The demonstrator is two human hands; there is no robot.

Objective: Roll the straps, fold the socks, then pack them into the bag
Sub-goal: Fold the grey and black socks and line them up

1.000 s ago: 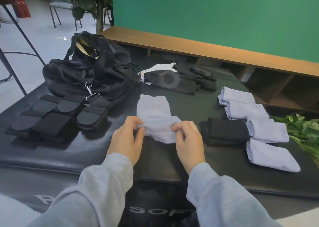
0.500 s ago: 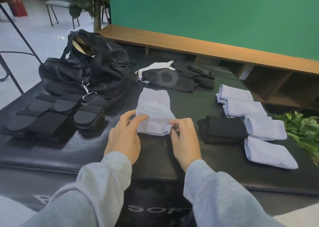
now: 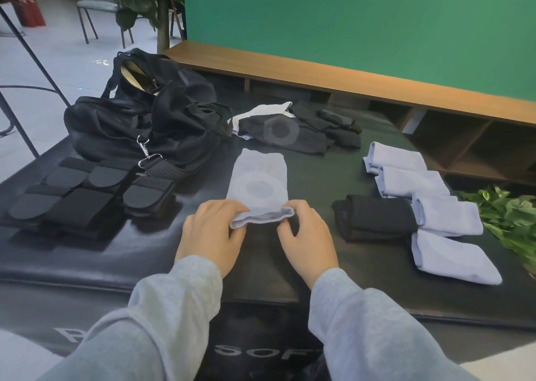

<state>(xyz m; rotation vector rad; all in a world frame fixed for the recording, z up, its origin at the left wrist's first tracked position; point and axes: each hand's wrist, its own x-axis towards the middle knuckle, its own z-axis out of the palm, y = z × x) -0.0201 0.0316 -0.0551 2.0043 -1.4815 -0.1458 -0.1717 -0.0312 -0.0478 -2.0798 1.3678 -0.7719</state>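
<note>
A pale lilac sock lies flat on the black mat, its near open cuff lifted. My left hand pinches the cuff's left corner and my right hand pinches its right corner. Several folded lilac socks and a folded black sock lie to the right. Unfolded black and white socks sit further back. Black rolled straps lie at the left, in front of the open black bag.
A green leafy plant pokes in at the right edge. A wooden bench runs behind the mat under a green wall. Chairs and a potted tree stand on the floor at the back left.
The sock was bunched under my fingers a second ago; it now lies straight and flat away from me, and both hands have come back to pinch its near cuff.
</note>
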